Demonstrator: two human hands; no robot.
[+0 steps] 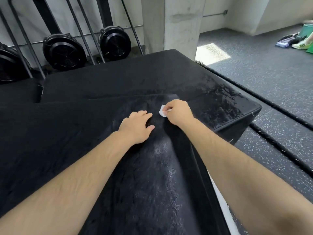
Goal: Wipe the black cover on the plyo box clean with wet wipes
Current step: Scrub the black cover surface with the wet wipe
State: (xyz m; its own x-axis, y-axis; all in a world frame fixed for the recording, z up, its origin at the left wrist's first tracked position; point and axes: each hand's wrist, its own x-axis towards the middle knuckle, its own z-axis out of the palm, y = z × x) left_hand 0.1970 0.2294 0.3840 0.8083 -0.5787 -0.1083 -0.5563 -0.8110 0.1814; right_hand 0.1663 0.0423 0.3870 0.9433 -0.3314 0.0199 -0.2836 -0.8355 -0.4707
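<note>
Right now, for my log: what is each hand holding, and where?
Right hand pinches the wipe by its right edge; left hand holds nothing, resting on the cover.

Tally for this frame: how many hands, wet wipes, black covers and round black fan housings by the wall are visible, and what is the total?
hands: 2 (left hand, right hand)
wet wipe: 1, pinched in the right hand
black cover: 1
round black fan housings: 3 ()
Total: 7
</note>
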